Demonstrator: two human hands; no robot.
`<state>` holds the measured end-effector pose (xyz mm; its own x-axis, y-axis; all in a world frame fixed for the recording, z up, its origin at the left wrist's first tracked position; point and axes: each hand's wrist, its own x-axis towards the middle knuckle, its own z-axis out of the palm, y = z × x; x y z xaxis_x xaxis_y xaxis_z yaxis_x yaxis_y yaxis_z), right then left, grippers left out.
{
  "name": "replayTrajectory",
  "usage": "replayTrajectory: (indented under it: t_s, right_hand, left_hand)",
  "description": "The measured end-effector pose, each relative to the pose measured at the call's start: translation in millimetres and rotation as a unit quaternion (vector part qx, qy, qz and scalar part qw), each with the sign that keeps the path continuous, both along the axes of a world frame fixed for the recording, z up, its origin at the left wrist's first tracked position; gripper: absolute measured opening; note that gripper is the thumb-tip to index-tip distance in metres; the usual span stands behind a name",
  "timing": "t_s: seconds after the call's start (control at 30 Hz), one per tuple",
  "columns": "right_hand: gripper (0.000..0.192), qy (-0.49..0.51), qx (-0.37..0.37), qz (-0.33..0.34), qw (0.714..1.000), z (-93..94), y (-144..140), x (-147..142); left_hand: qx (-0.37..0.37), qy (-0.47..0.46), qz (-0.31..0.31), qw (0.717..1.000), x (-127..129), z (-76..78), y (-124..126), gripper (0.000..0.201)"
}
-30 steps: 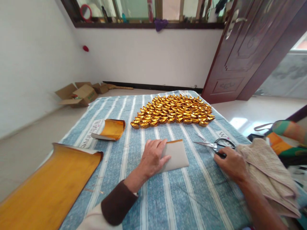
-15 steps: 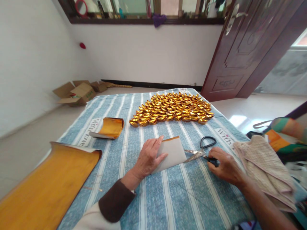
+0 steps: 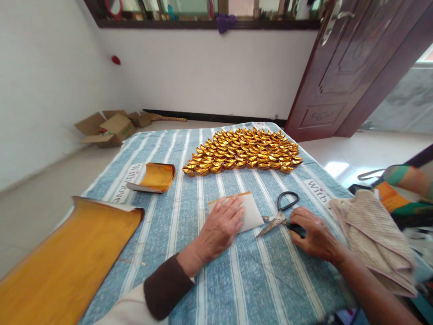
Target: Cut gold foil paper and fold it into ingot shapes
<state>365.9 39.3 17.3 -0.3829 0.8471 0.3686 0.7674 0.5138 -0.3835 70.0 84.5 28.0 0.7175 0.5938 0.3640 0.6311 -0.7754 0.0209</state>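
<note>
Striped tablecloth (image 3: 216, 289) beneath 2 hands (image 3: 221, 225) (image 3: 316, 232), pale paper (image 3: 252, 215), open scissors (image 3: 278, 218).

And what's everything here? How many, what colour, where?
scissors: one, black-handled, right hand
paper: count unclear, white, under left hand
boat shapes: many, gold, far end
curled sheets: at least two, gold, left
cloth: one, blue with white, beneath
towel: one, beige, right
bundle: count unclear, orange, green, right
cartons: at least two, brown, floor
door: one, reddish, back right
sill things: several, mixed, back
left hand: one, brown-cuffed, centre
right hand: one, bare-armed, right
</note>
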Motion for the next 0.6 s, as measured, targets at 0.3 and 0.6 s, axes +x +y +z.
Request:
replayTrajectory:
  t_s: [0.3, 0.6]
  right_hand:
    - [0.013, -0.009, 0.000, 0.029, 1.000, -1.3, 3, -9]
    - [0.008, -0.052, 0.021, 0.022, 0.998, 0.1, 0, -17]
  left_hand:
    - [-0.127, 0.095, -0.027, 0.987, 5, -12.6, 7, 0.040]
    - [-0.196, 0.135, 0.006, 0.971, 10, -10.0, 10, 0.049]
